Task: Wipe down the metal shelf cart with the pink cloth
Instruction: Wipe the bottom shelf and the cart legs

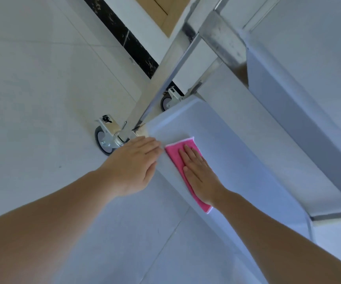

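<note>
The metal shelf cart's bottom shelf (233,152) runs from the middle toward the lower right. A pink cloth (174,153) lies flat on it near the front corner. My right hand (199,175) presses flat on the cloth with straight fingers. My left hand (132,167) rests on the shelf's front edge, just left of the cloth, fingers straight and pointing toward the corner post (165,74).
A higher shelf (300,111) of the cart overhangs on the right. Two caster wheels show, one at the near corner (104,140) and one behind (166,102). Pale floor tiles (42,89) spread to the left; a black baseboard strip (124,35) and a wall stand behind.
</note>
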A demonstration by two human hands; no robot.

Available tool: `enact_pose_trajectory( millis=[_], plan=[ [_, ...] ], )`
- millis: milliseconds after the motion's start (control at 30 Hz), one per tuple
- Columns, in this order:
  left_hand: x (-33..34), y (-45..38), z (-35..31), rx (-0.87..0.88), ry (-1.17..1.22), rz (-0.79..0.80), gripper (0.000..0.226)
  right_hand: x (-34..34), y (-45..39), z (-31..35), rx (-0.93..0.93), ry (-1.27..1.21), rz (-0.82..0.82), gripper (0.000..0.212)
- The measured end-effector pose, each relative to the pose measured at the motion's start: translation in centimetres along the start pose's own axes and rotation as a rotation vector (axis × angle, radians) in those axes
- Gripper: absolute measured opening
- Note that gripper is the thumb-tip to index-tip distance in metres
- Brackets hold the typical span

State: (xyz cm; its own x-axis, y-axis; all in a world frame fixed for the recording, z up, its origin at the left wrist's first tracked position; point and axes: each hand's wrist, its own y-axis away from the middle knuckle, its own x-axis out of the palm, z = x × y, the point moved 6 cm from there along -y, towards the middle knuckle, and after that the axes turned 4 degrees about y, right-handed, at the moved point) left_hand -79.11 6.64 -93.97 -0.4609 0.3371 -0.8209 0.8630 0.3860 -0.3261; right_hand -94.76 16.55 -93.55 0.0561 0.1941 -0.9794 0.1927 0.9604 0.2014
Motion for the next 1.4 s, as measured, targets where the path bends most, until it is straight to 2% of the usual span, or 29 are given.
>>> enact_pose_trajectory(
  millis=[133, 233, 500, 733, 833, 933, 1067, 1200, 1300, 1400],
  plan=[
    [1.3, -0.5, 0.2, 0.074, 0.017, 0.047, 0.052, 0.0, -2.8, -3.7, 0.079, 0.041, -0.010, 0.049],
    [0.6, -0.6, 0.5, 0.132, 0.011, 0.017, 0.058, -0.5, -5.8, -7.2, 0.183, 0.038, -0.058, 0.049],
    [1.0, -1.3, 1.0, 0.213, 0.083, -0.180, 0.037, -1.5, -11.3, -14.3, 0.280, 0.035, -0.066, 0.049],
    [1.9, -1.7, 2.0, 0.265, 0.145, -0.179, 0.037, -3.0, -16.0, -17.8, 0.348, 0.025, -0.066, 0.048],
    [2.1, -1.7, 2.0, 0.259, 0.154, -0.183, 0.036, -3.9, -18.1, -17.8, 0.342, -0.056, -0.137, 0.048],
    [2.2, -1.6, 2.0, 0.254, 0.164, -0.165, 0.037, -4.6, -20.5, -17.0, 0.372, 0.028, -0.107, 0.050],
    [2.2, -1.6, 1.9, 0.230, 0.175, -0.186, 0.036, -4.4, -21.7, -13.6, 0.213, 0.049, -0.068, 0.050],
    [1.8, -1.7, 1.5, 0.210, 0.143, -0.211, 0.032, -3.8, -20.6, -11.0, 0.180, -0.018, -0.096, 0.050],
    [1.5, -1.7, 1.2, 0.187, 0.111, -0.176, 0.033, -3.2, -19.2, -8.8, 0.123, 0.028, -0.094, 0.050],
    [1.5, -1.8, 1.0, 0.133, 0.100, -0.077, 0.035, -2.6, -17.2, -6.4, 0.062, 0.078, -0.081, 0.051]
  ],
)
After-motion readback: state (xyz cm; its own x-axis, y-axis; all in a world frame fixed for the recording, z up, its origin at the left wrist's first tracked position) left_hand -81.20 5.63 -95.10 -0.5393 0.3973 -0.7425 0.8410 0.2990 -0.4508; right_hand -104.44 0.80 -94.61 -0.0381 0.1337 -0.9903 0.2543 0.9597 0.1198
